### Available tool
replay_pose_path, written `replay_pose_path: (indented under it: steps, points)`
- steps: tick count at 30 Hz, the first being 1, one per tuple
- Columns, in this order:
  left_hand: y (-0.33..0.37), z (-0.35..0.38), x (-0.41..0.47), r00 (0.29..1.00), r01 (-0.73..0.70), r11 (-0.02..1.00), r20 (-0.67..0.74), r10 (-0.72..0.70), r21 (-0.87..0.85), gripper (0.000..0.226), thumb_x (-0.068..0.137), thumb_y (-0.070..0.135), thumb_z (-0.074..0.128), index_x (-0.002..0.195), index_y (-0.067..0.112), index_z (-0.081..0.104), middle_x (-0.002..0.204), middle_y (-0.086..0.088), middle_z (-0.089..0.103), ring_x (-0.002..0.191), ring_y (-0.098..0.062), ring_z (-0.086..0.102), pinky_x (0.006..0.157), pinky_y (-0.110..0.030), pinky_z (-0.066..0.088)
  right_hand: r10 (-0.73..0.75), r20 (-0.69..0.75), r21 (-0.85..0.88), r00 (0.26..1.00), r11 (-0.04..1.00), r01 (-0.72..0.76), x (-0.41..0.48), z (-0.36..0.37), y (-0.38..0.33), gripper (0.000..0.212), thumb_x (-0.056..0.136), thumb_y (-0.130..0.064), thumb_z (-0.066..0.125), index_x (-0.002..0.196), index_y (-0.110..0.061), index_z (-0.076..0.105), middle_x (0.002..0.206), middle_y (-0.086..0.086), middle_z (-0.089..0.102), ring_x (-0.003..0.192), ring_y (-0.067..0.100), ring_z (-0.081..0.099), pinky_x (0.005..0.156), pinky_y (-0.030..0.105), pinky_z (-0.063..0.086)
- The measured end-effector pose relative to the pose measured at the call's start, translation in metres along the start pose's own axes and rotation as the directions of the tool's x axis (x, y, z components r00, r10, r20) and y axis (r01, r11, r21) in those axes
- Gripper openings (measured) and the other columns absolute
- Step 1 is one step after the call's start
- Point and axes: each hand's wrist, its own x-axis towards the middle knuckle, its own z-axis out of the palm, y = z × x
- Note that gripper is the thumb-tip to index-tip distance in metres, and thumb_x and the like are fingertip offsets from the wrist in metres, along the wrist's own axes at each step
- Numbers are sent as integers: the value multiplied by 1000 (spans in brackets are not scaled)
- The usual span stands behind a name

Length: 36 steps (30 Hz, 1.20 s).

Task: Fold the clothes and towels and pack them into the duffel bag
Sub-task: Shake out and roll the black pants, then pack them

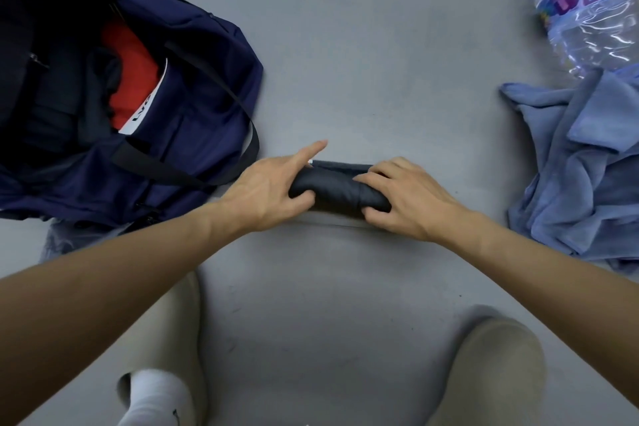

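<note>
A dark garment (337, 187), rolled into a tight tube, lies mid-floor, right of the open navy bag (193, 107). Left hand (273, 187) and right hand (404, 197) clamp its ends; possibly shorts.

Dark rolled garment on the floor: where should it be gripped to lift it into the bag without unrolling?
Probably by both ends, from above, as the left hand and right hand sit now. The dark rolled garment lies as a short horizontal cylinder; clamping across each end should keep the loose edge along its far side from opening.
</note>
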Motion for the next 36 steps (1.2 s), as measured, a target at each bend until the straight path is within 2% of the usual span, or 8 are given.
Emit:
replay_pose_path:
  steps: [4,9,13,17,23,26,31,36]
  points:
    - [0,-5,3,994,103,993,-13,-104,-65,75,89,47,55,153,47,14,121,12,65,105,-20,62,91,-39,49,47,89,132,995,989,-59,2,-5,-4,57,89,-64,53,138,-36,48,122,-7,56,110,20,55,90,35,47]
    - [-4,0,3,918,306,948,-240,-317,-84,70,92,61,55,153,39,28,135,3,56,118,-22,54,96,-39,47,-2,65,179,998,984,-10,3,-3,-6,68,103,-46,41,150,-59,-7,135,-4,52,109,29,58,94,40,46]
    - [-4,9,-2,831,385,911,-375,-411,-147,60,93,50,61,146,31,39,125,2,52,108,-21,52,91,-38,45,52,102,285,993,955,-79,2,11,-12,58,106,-41,33,148,-63,-1,124,-7,52,106,26,54,91,36,42]
    - [2,25,-11,796,463,758,-160,-583,-459,43,93,46,58,132,41,42,90,12,64,89,-15,65,86,-41,49,132,96,328,987,932,-156,-1,21,-16,57,105,-44,32,153,-55,4,111,0,58,103,25,54,90,39,43]
    - [18,37,-11,874,396,800,-83,-479,-451,56,100,44,48,150,55,24,105,13,65,90,-11,66,96,-43,49,107,168,312,980,937,-156,-4,8,-11,61,97,-62,37,151,-59,8,84,-10,65,81,19,60,82,37,50]
    - [21,31,-12,905,351,841,-81,-418,-412,56,102,39,47,152,54,25,100,15,57,83,-5,57,94,-37,48,64,105,240,992,967,-88,-2,1,-6,70,96,-66,38,149,-62,-8,105,-7,64,87,22,61,86,42,51]
    - [24,34,-8,935,291,816,-30,-352,-499,57,102,34,48,150,57,26,136,12,55,108,-12,60,103,-42,48,78,87,266,993,959,-99,8,2,-10,76,95,-69,39,147,-61,-16,118,-2,52,89,24,60,92,43,48]
    - [27,39,5,935,295,743,23,-353,-601,61,94,35,47,145,63,29,108,6,61,88,-16,59,97,-41,51,95,91,320,991,940,-120,20,9,-12,76,97,-61,43,150,-58,-12,110,-3,46,95,26,57,94,41,45]
